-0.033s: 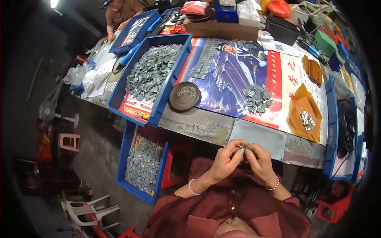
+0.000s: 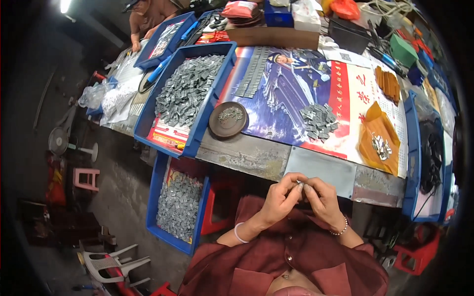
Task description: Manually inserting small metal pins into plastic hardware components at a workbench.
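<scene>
My left hand (image 2: 284,198) and my right hand (image 2: 322,201) meet fingertip to fingertip in front of my chest, just off the near table edge. Thumbs and forefingers pinch together around a tiny pale thing, too small and too covered to name. Just beyond them lies a plain grey sheet (image 2: 321,170) on the table edge. A loose pile of small grey metal blocks (image 2: 318,122) rests on the poster (image 2: 276,116). To its right, shiny silver pieces (image 2: 381,147) sit on orange-brown paper (image 2: 368,130). A round brown dish (image 2: 217,129) with small metal bits stands to the left.
A large blue tray (image 2: 193,143) of grey blocks stands at the table's left; another blue tray (image 2: 154,207) of them sits lower down. Rows of grey blocks (image 2: 254,74) line the poster. Another blue tray (image 2: 412,163) borders the right. Across the far left corner, another person (image 2: 148,19) works.
</scene>
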